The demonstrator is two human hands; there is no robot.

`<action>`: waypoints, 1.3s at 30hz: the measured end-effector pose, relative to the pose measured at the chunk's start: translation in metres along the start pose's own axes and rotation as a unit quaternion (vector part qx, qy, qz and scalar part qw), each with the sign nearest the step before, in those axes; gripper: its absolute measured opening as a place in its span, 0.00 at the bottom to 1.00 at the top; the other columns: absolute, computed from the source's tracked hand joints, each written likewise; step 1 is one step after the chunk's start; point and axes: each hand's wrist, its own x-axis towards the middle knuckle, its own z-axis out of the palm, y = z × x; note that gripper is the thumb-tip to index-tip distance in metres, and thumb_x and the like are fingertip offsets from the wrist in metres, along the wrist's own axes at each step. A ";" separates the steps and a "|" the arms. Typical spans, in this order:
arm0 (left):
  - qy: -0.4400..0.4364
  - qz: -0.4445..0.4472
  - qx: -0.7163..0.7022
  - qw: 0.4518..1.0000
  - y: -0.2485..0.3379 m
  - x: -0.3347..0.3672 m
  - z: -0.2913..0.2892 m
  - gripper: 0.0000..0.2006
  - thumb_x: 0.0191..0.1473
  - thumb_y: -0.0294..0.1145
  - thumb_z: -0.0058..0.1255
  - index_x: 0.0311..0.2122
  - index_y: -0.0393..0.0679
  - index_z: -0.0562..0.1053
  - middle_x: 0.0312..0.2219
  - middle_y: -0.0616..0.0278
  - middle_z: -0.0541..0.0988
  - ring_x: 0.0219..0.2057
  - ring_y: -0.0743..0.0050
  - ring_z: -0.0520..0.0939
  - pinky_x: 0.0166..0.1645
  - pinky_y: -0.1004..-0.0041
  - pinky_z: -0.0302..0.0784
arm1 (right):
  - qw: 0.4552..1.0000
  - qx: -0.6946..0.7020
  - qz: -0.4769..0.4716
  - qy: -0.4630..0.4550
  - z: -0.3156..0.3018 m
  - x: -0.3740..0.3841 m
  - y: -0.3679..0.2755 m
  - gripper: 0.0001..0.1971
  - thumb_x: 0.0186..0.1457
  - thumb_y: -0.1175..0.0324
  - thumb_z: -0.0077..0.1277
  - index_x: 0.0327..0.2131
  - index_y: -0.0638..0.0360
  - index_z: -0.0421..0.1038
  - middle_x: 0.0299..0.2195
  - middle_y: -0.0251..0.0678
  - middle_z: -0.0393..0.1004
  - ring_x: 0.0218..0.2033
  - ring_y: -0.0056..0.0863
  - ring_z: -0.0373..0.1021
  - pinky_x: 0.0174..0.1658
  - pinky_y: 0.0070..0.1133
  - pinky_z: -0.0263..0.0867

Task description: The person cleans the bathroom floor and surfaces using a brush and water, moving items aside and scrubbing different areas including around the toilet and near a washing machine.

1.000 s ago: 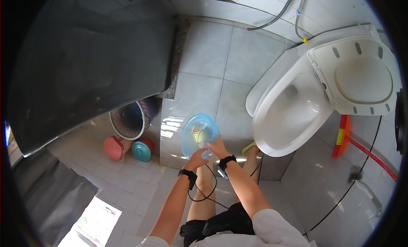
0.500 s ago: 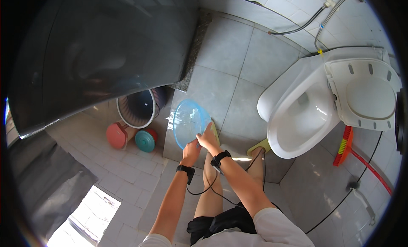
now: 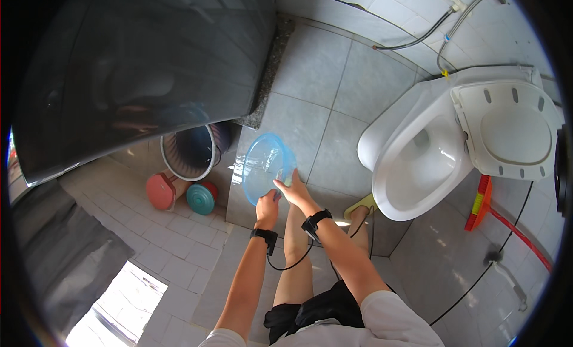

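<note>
A see-through light blue plastic basin (image 3: 253, 186) is tilted in front of my legs, above the grey floor tiles, its opening turned toward the left. My left hand (image 3: 268, 207) is closed on the near end of its rim. Against the basin's right, outer side lies my right hand (image 3: 293, 192), its thumb reaching left toward the left hand and its fingers curled along the wall. A small pale green patch shows by the right thumb; I cannot make out what it is. Dark bands with a cable circle both wrists.
A white toilet (image 3: 394, 174) with its lid raised stands at right, a red-handled orange brush (image 3: 479, 207) behind it. To the left are a dark bucket (image 3: 170, 156), a red stool-like item (image 3: 161, 190) and a teal-lidded pot (image 3: 202, 199). A large dark glossy panel (image 3: 149, 66) overhangs them.
The basin has turned and risen slightly. My right hand has shifted along its outer side with the fingers stretched further up. The left hand stays at the rim, and the view has shifted a little.
</note>
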 end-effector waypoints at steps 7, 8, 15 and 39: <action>0.084 0.011 -0.005 0.996 -0.023 -0.002 -0.022 0.04 0.39 0.26 0.45 0.25 0.41 0.69 0.21 0.51 0.72 0.26 0.50 0.71 0.29 0.66 0.66 | 0.992 -0.054 -0.107 0.045 -0.001 -0.003 0.024 0.33 0.42 0.50 0.43 0.48 0.61 0.49 0.37 0.48 0.66 0.38 0.43 0.63 0.40 0.28 0.59; 0.108 0.017 -0.043 0.993 -0.029 -0.003 -0.029 0.05 0.38 0.22 0.42 0.24 0.42 0.69 0.22 0.52 0.72 0.26 0.51 0.71 0.29 0.65 0.65 | 0.997 -0.052 -0.051 0.017 -0.002 -0.004 0.022 0.27 0.44 0.54 0.42 0.45 0.60 0.53 0.35 0.44 0.68 0.36 0.42 0.64 0.38 0.29 0.60; 0.296 -0.124 -0.083 0.943 -0.071 0.001 -0.092 0.16 0.29 0.15 0.35 0.24 0.44 0.73 0.21 0.51 0.73 0.27 0.58 0.74 0.33 0.73 0.67 | 0.997 -0.080 -0.002 -0.020 -0.001 -0.005 0.048 0.21 0.44 0.60 0.40 0.41 0.59 0.59 0.30 0.45 0.69 0.33 0.40 0.66 0.37 0.27 0.61; 0.117 -0.289 -0.395 0.864 -0.285 0.277 -0.137 0.09 0.43 0.37 0.47 0.25 0.43 0.67 0.17 0.69 0.67 0.20 0.75 0.69 0.23 0.58 0.71 | 0.979 0.125 0.152 0.045 0.017 0.074 0.192 0.11 0.49 0.69 0.38 0.35 0.63 0.63 0.27 0.40 0.71 0.26 0.24 0.68 0.26 0.18 0.63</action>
